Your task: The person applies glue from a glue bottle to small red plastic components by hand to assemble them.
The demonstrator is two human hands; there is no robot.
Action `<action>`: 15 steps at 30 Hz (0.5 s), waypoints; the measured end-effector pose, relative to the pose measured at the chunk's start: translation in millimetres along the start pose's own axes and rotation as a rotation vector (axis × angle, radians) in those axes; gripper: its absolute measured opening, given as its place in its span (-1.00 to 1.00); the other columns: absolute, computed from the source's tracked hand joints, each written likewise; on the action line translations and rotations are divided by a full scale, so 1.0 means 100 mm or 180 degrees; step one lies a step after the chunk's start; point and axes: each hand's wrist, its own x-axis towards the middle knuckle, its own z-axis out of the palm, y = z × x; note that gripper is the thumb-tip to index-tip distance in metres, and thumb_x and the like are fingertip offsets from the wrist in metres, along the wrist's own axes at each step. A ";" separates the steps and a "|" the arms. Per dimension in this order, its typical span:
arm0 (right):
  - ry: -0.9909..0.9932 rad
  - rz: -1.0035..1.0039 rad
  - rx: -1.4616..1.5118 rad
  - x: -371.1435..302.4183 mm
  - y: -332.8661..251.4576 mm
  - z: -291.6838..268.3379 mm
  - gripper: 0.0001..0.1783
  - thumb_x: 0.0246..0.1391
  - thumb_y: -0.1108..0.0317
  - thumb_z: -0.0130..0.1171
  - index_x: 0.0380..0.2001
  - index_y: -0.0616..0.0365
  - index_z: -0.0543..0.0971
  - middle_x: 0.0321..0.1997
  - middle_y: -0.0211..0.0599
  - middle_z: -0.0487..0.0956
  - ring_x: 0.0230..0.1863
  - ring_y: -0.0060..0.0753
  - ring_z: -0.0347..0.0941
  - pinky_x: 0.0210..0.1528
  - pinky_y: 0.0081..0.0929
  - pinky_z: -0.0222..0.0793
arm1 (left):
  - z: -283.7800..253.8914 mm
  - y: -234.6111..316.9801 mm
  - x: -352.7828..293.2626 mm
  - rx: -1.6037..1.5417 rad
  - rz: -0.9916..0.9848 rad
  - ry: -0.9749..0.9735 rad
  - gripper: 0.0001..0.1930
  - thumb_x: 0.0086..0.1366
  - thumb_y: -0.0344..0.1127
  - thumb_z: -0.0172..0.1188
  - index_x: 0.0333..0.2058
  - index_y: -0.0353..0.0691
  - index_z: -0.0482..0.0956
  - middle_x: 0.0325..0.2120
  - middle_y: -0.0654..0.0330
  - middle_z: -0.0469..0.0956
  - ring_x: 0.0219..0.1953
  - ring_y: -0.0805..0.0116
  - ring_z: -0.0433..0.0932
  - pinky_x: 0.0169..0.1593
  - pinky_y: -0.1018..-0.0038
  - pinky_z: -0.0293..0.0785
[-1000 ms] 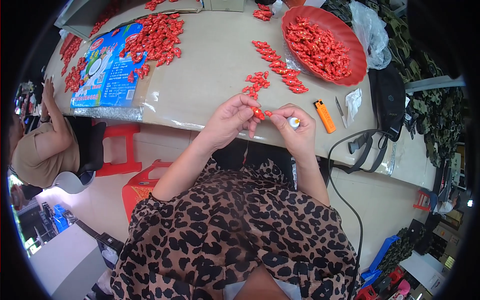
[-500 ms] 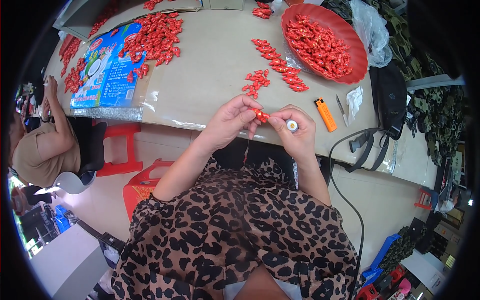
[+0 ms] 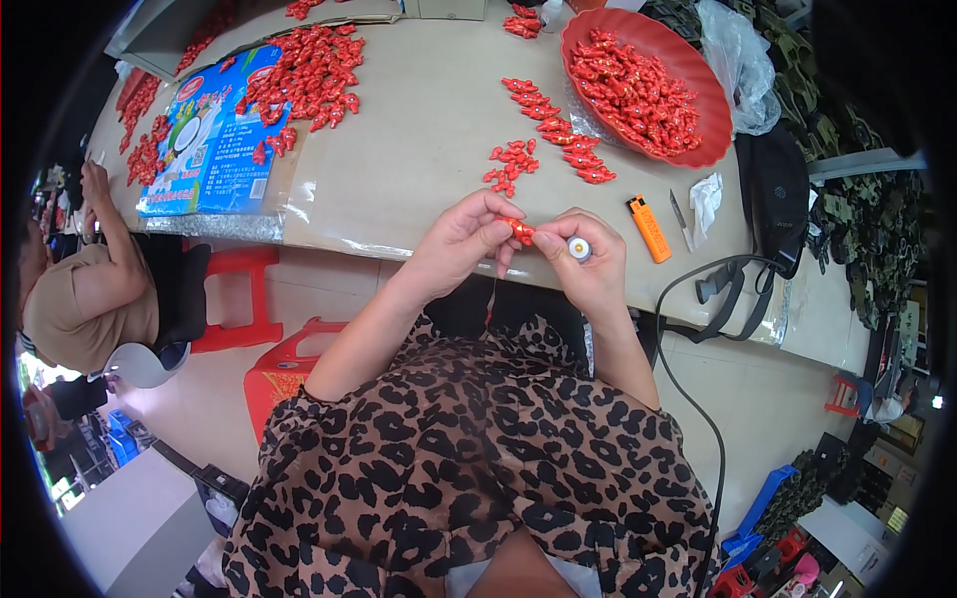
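Note:
Between my hands, above the table's near edge, is a small shiny red ornament [image 3: 519,230] with gold spots. My left hand [image 3: 451,247] is closed on it, thumb against fingertips. From the other side, my right hand [image 3: 596,264] pinches its right end. Tucked in the right hand's curled fingers is a small bottle or tube, its round pale end [image 3: 579,249] showing; the rest is hidden. A thin dark thread [image 3: 492,299] hangs below the ornament. Just beyond my hands lies a loose cluster of small red pieces [image 3: 510,165], with rows of red ornaments [image 3: 560,131] behind it.
A red scalloped bowl [image 3: 716,140] full of red ornaments stands at the far right. An orange lighter [image 3: 650,229], a small knife [image 3: 682,219] and crumpled tissue [image 3: 706,204] lie right. A red heap [image 3: 314,75] partly covers blue cardboard [image 3: 229,169]. Another person [image 3: 95,284] sits left.
My right hand has shifted very slightly left, and the pale bottle end with it. Both hands keep hold of the red ornament. The person at the left has moved a little.

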 end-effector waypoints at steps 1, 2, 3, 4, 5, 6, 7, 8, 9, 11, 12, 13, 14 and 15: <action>-0.0025 0.0089 0.0071 0.00 0.01 0.00 -0.91 -0.25 0.50 0.18 -0.63 0.27 0.47 -0.62 -0.33 0.43 -0.57 -0.54 0.33 -0.51 -0.66 0.21 | 0.00 0.00 0.00 0.0022 0.0003 0.0019 -0.87 0.21 -0.41 -0.13 -0.28 -0.29 0.31 -0.47 0.19 0.38 -0.52 0.54 0.37 -0.51 0.63 0.37; -0.0045 0.0182 0.0137 0.00 0.02 0.00 -0.91 -0.24 0.50 0.18 -0.63 0.27 0.47 -0.61 -0.33 0.43 -0.56 -0.54 0.34 -0.50 -0.66 0.21 | 0.00 0.00 0.00 0.0021 0.0000 0.0014 -0.87 0.21 -0.41 -0.13 -0.28 -0.29 0.31 -0.47 0.19 0.38 -0.52 0.54 0.37 -0.51 0.63 0.37; -0.0040 0.0185 0.0134 0.01 0.02 0.00 -0.91 -0.24 0.50 0.18 -0.63 0.27 0.47 -0.61 -0.33 0.43 -0.56 -0.54 0.34 -0.50 -0.66 0.21 | 0.01 0.01 0.00 0.0020 -0.0018 0.0025 -0.87 0.20 -0.41 -0.12 -0.28 -0.29 0.31 -0.47 0.19 0.39 -0.53 0.54 0.37 -0.52 0.63 0.37; -0.0071 0.0120 0.0150 0.02 0.02 -0.01 -0.92 -0.24 0.50 0.17 -0.63 0.27 0.47 -0.61 -0.33 0.43 -0.55 -0.55 0.34 -0.49 -0.66 0.21 | 0.01 0.01 0.01 0.0018 -0.0036 0.0035 -0.87 0.20 -0.41 -0.12 -0.28 -0.29 0.31 -0.48 0.19 0.39 -0.53 0.54 0.37 -0.52 0.64 0.37; -0.0106 0.0053 0.0170 0.03 0.02 -0.01 -0.92 -0.24 0.50 0.17 -0.62 0.27 0.48 -0.60 -0.33 0.44 -0.54 -0.56 0.34 -0.47 -0.66 0.21 | 0.00 0.01 0.01 0.0019 -0.0038 0.0034 -0.87 0.20 -0.41 -0.12 -0.28 -0.29 0.31 -0.48 0.19 0.39 -0.53 0.54 0.37 -0.52 0.64 0.37; -0.0104 0.0054 0.0171 0.03 0.03 0.00 -0.92 -0.24 0.50 0.17 -0.62 0.27 0.48 -0.60 -0.33 0.44 -0.54 -0.56 0.34 -0.47 -0.66 0.21 | 0.00 0.01 0.01 0.0005 -0.0040 0.0048 -0.88 0.20 -0.42 -0.12 -0.29 -0.28 0.32 -0.48 0.19 0.39 -0.54 0.54 0.37 -0.53 0.64 0.36; -0.0144 0.0082 0.0247 0.04 0.04 0.00 -0.92 -0.24 0.51 0.17 -0.62 0.27 0.48 -0.60 -0.33 0.44 -0.53 -0.56 0.34 -0.46 -0.66 0.21 | 0.00 0.01 0.01 -0.0010 -0.0043 0.0062 -0.88 0.20 -0.42 -0.12 -0.29 -0.28 0.32 -0.49 0.19 0.39 -0.55 0.55 0.37 -0.54 0.64 0.36; -0.0184 0.0110 0.0323 0.04 0.05 0.00 -0.93 -0.23 0.51 0.17 -0.62 0.27 0.48 -0.60 -0.33 0.44 -0.52 -0.56 0.34 -0.46 -0.65 0.22 | -0.01 0.00 0.01 -0.0009 -0.0046 0.0059 -0.88 0.20 -0.42 -0.12 -0.29 -0.28 0.32 -0.49 0.19 0.39 -0.55 0.55 0.37 -0.54 0.64 0.36; -0.0180 0.0111 0.0323 0.04 0.05 0.01 -0.93 -0.23 0.51 0.17 -0.62 0.27 0.48 -0.60 -0.33 0.44 -0.52 -0.56 0.34 -0.46 -0.65 0.22 | -0.01 0.00 0.01 0.0013 -0.0032 0.0087 -0.87 0.20 -0.40 -0.10 -0.29 -0.28 0.32 -0.50 0.18 0.40 -0.56 0.54 0.37 -0.55 0.63 0.35; -0.0168 0.0095 0.0395 0.04 0.04 0.02 -0.93 -0.23 0.52 0.17 -0.61 0.27 0.48 -0.59 -0.34 0.43 -0.52 -0.56 0.33 -0.45 -0.66 0.21 | -0.01 0.00 0.01 0.0034 -0.0022 0.0111 -0.86 0.19 -0.38 -0.08 -0.29 -0.28 0.31 -0.51 0.17 0.42 -0.58 0.53 0.37 -0.57 0.62 0.33; -0.0164 0.0098 0.0394 0.03 0.05 0.02 -0.93 -0.23 0.52 0.17 -0.61 0.27 0.48 -0.59 -0.34 0.43 -0.52 -0.56 0.33 -0.45 -0.66 0.21 | -0.01 0.00 0.01 0.0067 -0.0004 0.0120 -0.87 0.19 -0.39 -0.08 -0.29 -0.28 0.32 -0.51 0.17 0.42 -0.58 0.53 0.37 -0.57 0.62 0.33; -0.0164 0.0064 0.0386 0.03 0.05 0.02 -0.93 -0.23 0.52 0.17 -0.61 0.27 0.48 -0.59 -0.34 0.43 -0.52 -0.56 0.33 -0.45 -0.66 0.21 | -0.01 0.00 0.01 0.0100 0.0014 0.0128 -0.87 0.19 -0.40 -0.08 -0.30 -0.29 0.32 -0.51 0.17 0.42 -0.58 0.53 0.37 -0.57 0.63 0.33; -0.0165 0.0030 0.0379 0.03 0.06 0.02 -0.94 -0.23 0.52 0.17 -0.61 0.27 0.48 -0.58 -0.34 0.43 -0.52 -0.57 0.33 -0.45 -0.66 0.21 | -0.01 0.00 0.01 0.0100 0.0010 0.0127 -0.87 0.19 -0.40 -0.08 -0.30 -0.29 0.32 -0.51 0.17 0.42 -0.58 0.53 0.37 -0.57 0.63 0.33; -0.0161 0.0032 0.0379 0.02 0.07 0.02 -0.94 -0.23 0.52 0.17 -0.61 0.27 0.48 -0.58 -0.34 0.43 -0.52 -0.57 0.33 -0.45 -0.66 0.21 | -0.01 0.00 0.01 0.0126 -0.0001 0.0144 -0.88 0.18 -0.41 -0.08 -0.30 -0.29 0.33 -0.51 0.17 0.42 -0.59 0.53 0.37 -0.58 0.63 0.33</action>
